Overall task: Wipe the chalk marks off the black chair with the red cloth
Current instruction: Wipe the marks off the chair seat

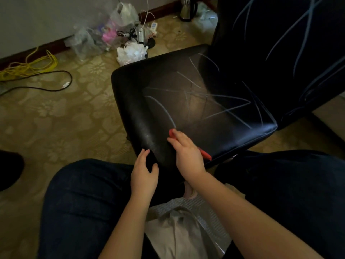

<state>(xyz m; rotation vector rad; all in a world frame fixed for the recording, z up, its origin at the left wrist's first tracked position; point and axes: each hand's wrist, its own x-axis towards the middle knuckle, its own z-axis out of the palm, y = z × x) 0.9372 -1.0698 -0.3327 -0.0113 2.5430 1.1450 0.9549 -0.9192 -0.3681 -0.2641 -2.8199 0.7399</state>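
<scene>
Yellow cable [40, 61], kettle [187, 9], plastic bags [123, 14] on floor.

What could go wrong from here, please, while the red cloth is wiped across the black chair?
The red cloth sits at the seat's front edge under the right hand; a stroke toward the person could drag it off the black chair.
Chalk marks cross most of the seat and the backrest; the cloth may smear them, and the backrest could be missed.
The left hand grips only the seat corner, so the chair might shift.
</scene>
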